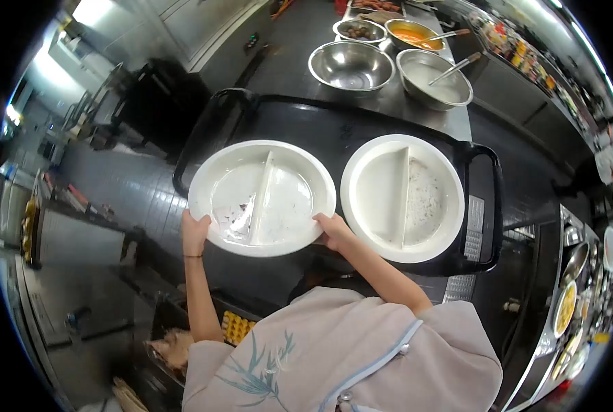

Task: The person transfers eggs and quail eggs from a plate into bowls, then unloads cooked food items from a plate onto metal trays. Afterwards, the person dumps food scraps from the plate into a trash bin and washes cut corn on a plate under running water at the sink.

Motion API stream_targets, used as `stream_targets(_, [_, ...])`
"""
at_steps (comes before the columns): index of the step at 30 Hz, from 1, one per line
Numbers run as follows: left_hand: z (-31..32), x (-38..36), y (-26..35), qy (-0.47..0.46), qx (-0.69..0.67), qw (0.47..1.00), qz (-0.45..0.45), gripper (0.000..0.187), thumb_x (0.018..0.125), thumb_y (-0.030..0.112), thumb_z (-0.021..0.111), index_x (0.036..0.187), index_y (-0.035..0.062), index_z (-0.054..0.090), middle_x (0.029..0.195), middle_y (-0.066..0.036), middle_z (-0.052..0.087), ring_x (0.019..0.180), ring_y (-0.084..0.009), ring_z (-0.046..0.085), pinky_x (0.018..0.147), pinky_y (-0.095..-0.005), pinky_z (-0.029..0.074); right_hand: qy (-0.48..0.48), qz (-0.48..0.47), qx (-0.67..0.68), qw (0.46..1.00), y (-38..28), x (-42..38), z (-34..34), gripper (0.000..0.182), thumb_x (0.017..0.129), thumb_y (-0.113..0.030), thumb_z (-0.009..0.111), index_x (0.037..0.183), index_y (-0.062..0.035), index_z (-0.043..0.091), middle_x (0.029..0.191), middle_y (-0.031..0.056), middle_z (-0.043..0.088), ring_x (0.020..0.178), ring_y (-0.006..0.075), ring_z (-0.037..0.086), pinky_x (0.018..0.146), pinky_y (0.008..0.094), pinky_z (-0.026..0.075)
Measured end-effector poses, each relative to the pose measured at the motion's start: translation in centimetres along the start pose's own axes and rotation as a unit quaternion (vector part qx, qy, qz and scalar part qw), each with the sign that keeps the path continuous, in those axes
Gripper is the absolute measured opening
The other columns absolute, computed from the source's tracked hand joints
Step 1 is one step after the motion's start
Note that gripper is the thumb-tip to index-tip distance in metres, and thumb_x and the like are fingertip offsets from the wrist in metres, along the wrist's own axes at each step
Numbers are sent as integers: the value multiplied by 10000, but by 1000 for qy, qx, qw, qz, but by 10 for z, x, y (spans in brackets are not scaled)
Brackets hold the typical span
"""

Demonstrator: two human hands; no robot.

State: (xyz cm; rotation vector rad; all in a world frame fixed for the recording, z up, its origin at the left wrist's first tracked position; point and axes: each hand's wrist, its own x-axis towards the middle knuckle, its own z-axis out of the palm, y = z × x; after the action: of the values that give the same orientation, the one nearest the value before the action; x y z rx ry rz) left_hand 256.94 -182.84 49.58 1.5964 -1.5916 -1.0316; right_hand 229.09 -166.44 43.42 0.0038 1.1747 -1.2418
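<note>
My left hand (196, 233) and my right hand (331, 230) grip the near rim of a white oval divided dish (286, 199), one at each side. A wall down its middle splits it into two compartments, with dark specks and a wet shine in the left one. Right beside it, a second white divided dish (379, 185) rests on a black tray (293, 113); its right compartment is speckled with residue. The dish in my hands overlaps the tray's left part in this view.
Beyond the tray, a steel counter holds an empty metal bowl (352, 66), a bowl of whitish liquid with a ladle (436, 79), and a bowl of orange liquid (414, 36). Yellow items (237, 327) sit low at left. Shelves with dishes (565, 309) line the right.
</note>
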Motion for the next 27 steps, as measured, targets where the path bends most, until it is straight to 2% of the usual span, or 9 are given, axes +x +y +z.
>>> stream_targets(3, [29, 58, -12, -47, -23, 999, 4, 434, 643, 1, 550, 1048, -96, 425, 946, -171, 553, 825, -249, 564, 720, -321, 458, 2, 71, 31, 997, -36, 5, 20, 561, 858, -338, 428, 1244, 48, 295, 1189, 222, 432, 1045, 367, 493, 821, 480, 423])
stream_targets(12, [89, 106, -24, -104, -11, 994, -33, 437, 677, -5, 617, 1077, -96, 466, 1039, -195, 562, 926, -273, 551, 817, -346, 422, 17, 35, 14, 999, -41, -44, -49, 447, 867, -301, 409, 1201, -5, 387, 1116, 221, 509, 985, 307, 552, 793, 402, 459])
stream_targets(14, [99, 129, -73, -159, 79, 977, 122, 290, 723, 26, 595, 981, -98, 547, 973, -205, 603, 868, -265, 571, 784, -342, 429, 64, 4, 83, 994, -22, -71, -77, 368, 888, -267, 386, 1168, -30, 418, 1105, 202, 534, 996, 294, 555, 783, 372, 485])
stream_targets(15, [98, 117, -60, -185, 26, 980, 69, 266, 741, 53, 587, 955, -101, 554, 903, -199, 618, 789, -288, 580, 734, -352, 447, 55, -23, 131, 990, -12, -85, -90, 339, 897, -249, 380, 1143, -22, 433, 1071, 195, 550, 983, 286, 559, 788, 358, 482])
stream_targets(16, [91, 146, -93, -206, 316, 905, 197, 263, 760, 97, 587, 927, -105, 562, 855, -195, 624, 729, -298, 576, 697, -365, 459, 74, -39, 170, 982, -5, -96, -98, 331, 893, -243, 397, 1134, -21, 441, 1055, 188, 558, 961, 277, 565, 783, 349, 481])
stream_targets(18, [95, 138, -73, -132, 229, 951, 159, 396, 770, 183, 620, 1030, -95, 511, 928, -225, 594, 792, -339, 561, 749, -406, 447, 99, -90, 228, 964, 10, -111, -121, 296, 871, -215, 459, 1095, -21, 463, 1012, 172, 571, 903, 246, 574, 759, 328, 479])
stream_targets(21, [103, 68, 11, 71, 476, 872, 91, 545, 775, 237, 616, 1218, 3, 401, 1182, -205, 472, 1064, -346, 473, 849, -438, 423, 167, -158, 236, 944, 30, -146, -148, 259, 764, -68, 635, 990, -28, 515, 796, 80, 565, 704, 148, 549, 611, 253, 445])
stream_targets(23, [122, 43, 30, 137, 297, 830, 452, 738, 744, 413, 655, 1202, -91, 371, 1109, -270, 468, 1035, -412, 462, 904, -487, 371, 157, -203, 207, 944, 47, -156, -183, 303, 767, -23, 624, 1039, -18, 489, 752, 41, 545, 668, 121, 534, 616, 234, 449])
stream_targets(27, [216, -53, 101, 35, 139, 800, 583, 423, 813, 139, 570, 1174, -17, 413, 1110, -182, 491, 1029, -313, 476, 842, -432, 425, 242, -224, 290, 899, 71, -211, -221, 250, 759, -48, 663, 979, -11, 551, 707, 30, 549, 608, 105, 526, 558, 234, 434])
